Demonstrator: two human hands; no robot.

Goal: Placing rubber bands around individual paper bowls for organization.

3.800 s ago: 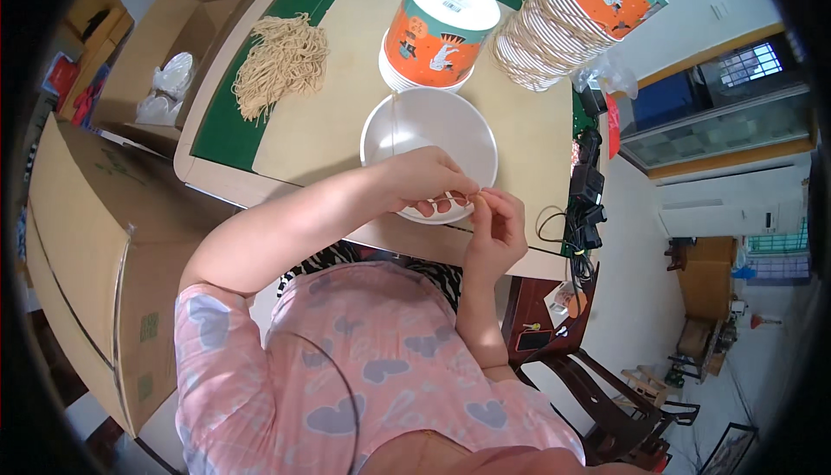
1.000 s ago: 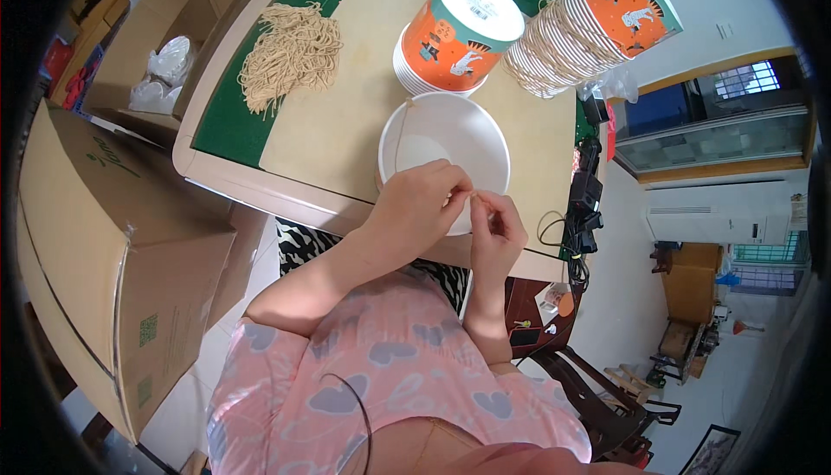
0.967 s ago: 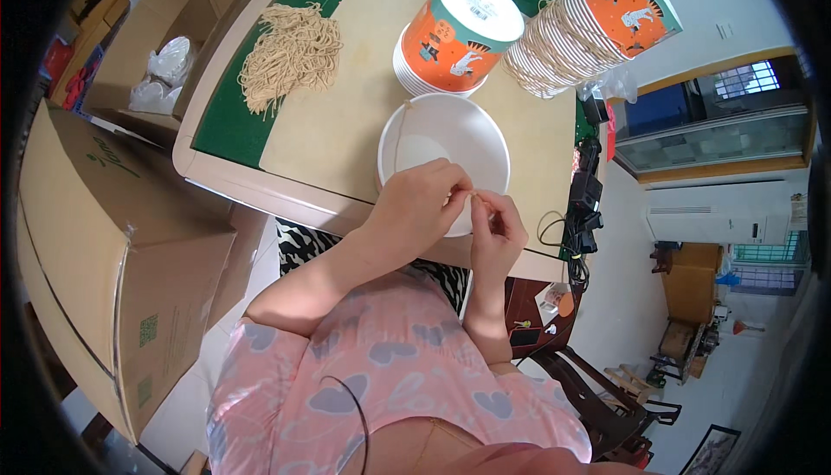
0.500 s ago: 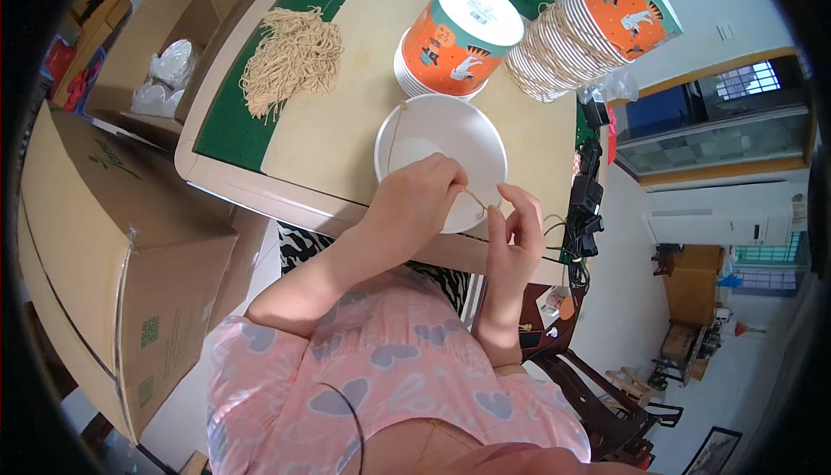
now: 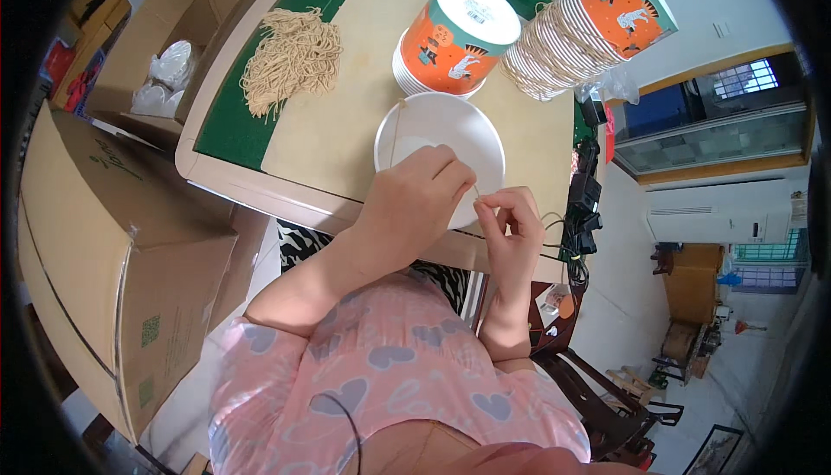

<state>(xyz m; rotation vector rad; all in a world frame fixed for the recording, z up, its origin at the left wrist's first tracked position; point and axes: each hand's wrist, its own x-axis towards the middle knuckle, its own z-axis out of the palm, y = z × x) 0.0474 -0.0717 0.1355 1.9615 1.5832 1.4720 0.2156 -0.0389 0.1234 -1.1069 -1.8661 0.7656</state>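
Observation:
A white paper bucket (image 5: pixel 446 118) stands at the near edge of the table with its mouth toward me. Thin tan cord (image 5: pixel 396 135) runs from its far rim down to my left hand (image 5: pixel 417 202), whose fingers pinch it over the opening. My right hand (image 5: pixel 513 228), at the bucket's near right rim, has thumb and forefinger closed on the cord's end. A short piece of cord spans the gap between both hands. Just behind, an upside-down stack of orange and green paper buckets (image 5: pixel 443 49) almost touches the bucket's rim.
A heap of tan cords (image 5: pixel 293 64) lies at the table's left. Another bucket stack (image 5: pixel 563 46), draped with cords, leans at the back right. Black adapters and cables (image 5: pixel 584 202) line the right edge. Cardboard boxes (image 5: pixel 173 302) stand to the left.
My right thumb and forefinger, apart before, have closed on the cord's end. Both hands have come nearer together, and my left hand has turned slightly.

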